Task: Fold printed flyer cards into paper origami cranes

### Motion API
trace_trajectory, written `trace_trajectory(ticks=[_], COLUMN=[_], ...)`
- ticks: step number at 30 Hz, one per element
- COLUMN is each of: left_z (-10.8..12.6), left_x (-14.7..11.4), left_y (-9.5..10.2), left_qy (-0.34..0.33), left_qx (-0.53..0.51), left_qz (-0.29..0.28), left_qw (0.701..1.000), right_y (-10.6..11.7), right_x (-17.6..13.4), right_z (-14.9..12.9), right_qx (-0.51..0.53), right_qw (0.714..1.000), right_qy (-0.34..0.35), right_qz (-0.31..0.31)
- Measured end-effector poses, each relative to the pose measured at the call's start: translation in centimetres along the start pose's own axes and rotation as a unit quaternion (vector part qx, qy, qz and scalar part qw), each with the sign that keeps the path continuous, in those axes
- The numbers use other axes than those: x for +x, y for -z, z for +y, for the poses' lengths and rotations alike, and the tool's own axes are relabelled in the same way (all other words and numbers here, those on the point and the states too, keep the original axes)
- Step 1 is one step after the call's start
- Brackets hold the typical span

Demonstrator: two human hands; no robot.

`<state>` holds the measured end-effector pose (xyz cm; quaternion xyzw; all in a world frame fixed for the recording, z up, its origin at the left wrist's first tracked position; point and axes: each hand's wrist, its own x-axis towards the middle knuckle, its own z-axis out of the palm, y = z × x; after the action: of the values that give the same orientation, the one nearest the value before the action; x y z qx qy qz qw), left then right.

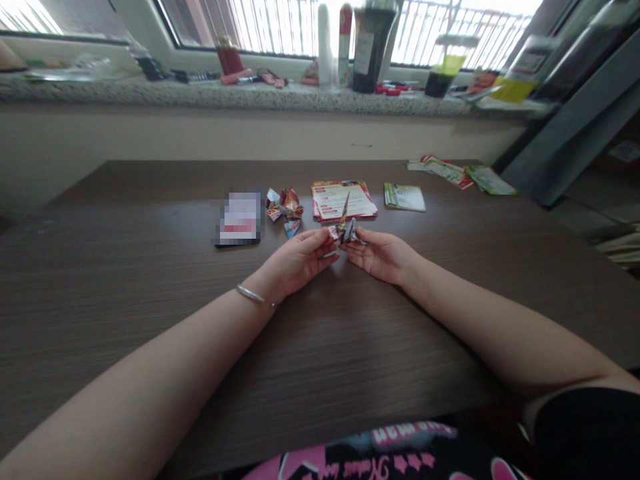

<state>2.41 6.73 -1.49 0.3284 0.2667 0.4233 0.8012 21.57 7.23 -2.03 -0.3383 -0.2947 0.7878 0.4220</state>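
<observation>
Between both sets of fingertips, just above the table (280, 353), is a small origami figure (346, 229) folded from printed, shiny paper, with a thin point sticking up. My left hand (304, 261) pinches its left side between thumb and fingers. My right hand (383, 255) pinches the other side, its lower fingers slightly spread underneath. Two or so similar folded paper figures (290, 205) lie beyond my left hand. Straight behind the held figure is a stack of printed paper sheets (333, 201) with red edges. The exact folds under my fingertips are hidden.
A phone (240, 219), its screen blurred, lies at the left. Right of the sheets sits a smaller stack of green-white papers (405, 198). More paper strips (447, 171) lie at the back right. Bottles and small items crowd the stone windowsill (175, 93).
</observation>
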Motion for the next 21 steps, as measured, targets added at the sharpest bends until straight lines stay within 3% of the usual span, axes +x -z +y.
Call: trace_trajectory(ticks=[10, 16, 21], left_z=[-0.06, 0.35, 0.46], left_x=[0.13, -0.14, 0.04], left_y=[-0.15, -0.75, -0.59], left_qy=[-0.015, -0.026, -0.021], left_qx=[-0.032, -0.018, -0.005], left_qz=[0.031, 0.081, 0.085], left_qw=[0.999, 0.996, 0.996], right_y=[-0.63, -0.35, -0.3], right_x=[-0.21, -0.08, 0.04], right_z=[-0.26, -0.29, -0.27], right_qx=[0.053, 0.06, 0.035], right_qw=[0.998, 0.998, 0.998], right_qy=[-0.022, 0.019, 0.044], right_qz=[-0.004, 0.013, 0.026])
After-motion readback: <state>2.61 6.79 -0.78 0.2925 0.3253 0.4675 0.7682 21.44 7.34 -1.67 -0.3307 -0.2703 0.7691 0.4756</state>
